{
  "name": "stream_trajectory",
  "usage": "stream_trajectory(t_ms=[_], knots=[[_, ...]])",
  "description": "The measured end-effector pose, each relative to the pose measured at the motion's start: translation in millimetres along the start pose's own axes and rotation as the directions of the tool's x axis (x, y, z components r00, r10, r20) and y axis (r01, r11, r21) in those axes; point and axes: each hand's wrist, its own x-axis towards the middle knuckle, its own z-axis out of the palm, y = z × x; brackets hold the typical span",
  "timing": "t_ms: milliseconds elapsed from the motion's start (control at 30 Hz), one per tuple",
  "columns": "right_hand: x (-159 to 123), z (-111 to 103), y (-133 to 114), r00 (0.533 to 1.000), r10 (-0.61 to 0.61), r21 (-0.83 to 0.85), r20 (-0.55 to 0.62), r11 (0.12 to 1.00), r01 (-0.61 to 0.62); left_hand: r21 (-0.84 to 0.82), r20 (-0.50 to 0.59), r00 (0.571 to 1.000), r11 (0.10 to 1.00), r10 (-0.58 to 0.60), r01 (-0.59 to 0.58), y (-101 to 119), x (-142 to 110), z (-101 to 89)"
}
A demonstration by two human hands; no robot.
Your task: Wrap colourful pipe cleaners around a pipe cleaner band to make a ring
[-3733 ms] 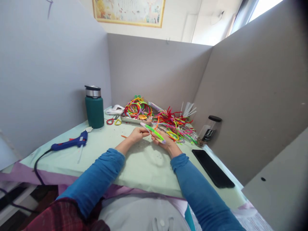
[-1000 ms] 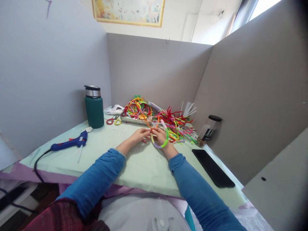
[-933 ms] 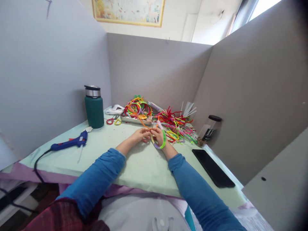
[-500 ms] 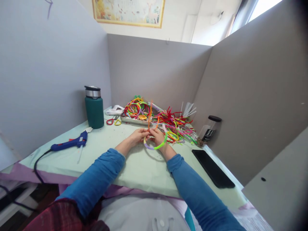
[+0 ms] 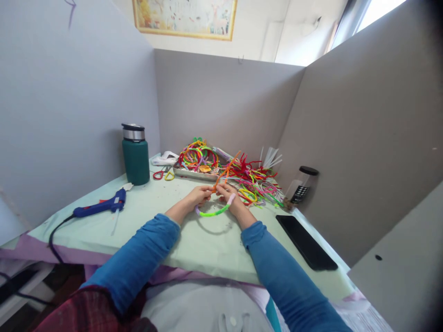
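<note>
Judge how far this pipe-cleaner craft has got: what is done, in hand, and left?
Done: coloured pipe-cleaner rings fill the metal tray. In hand: the left hand and right hand hold a green-and-lilac wrapped hoop, with an orange pipe cleaner sticking up from the grip. Left, probably: the loose tangle of pipe cleaners beside the tray.

Green flask (image 5: 135, 154) upright, far left; blue glue gun (image 5: 100, 206) (corded) nearer; black phone (image 5: 306, 247) right; scissors (image 5: 164, 174) beside tray (image 5: 194, 172).

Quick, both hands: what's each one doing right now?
Left hand: closed on the green-and-purple loop.
Right hand: closed on the loop and an orange pipe cleaner.
</note>
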Motion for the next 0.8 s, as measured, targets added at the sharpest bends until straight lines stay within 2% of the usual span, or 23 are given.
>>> stream_trajectory(t_ms=[167, 367, 467, 567, 667, 800], knots=[[5, -7, 3, 0.998, -0.008, -0.008, -0.056, 1.0, 0.007, 0.03, -0.002, 1.0, 1.0, -0.009, 0.009, -3, 4, -2.4], [5, -16, 1, 1.0, 0.018, 0.002, 0.003, 1.0, -0.018, 0.125, -0.066, 0.997, 0.992, 0.04, -0.031, -3, 4, -2.2], [5, -18, -3, 0.997, 0.05, 0.033, -0.053, 0.998, -0.049, 0.237, -0.104, 0.99, 0.969, 0.093, -0.067, -4, 8, -4.6], [5, -18, -5, 0.993, 0.064, 0.07, -0.097, 0.996, -0.058, 0.393, -0.147, 0.967, 0.909, 0.21, -0.138, -8, 15, -8.9], [5, -17, -4, 0.994, 0.028, 0.035, -0.108, 0.999, -0.025, 0.475, -0.156, 0.939, 0.857, 0.308, -0.202, -11, 21, -12.3], [5, -15, -3, 0.994, -0.083, -0.123, -0.074, 0.99, 0.073, 0.522, -0.142, 0.929, 0.823, 0.341, -0.222, -15, 22, -14.2]])
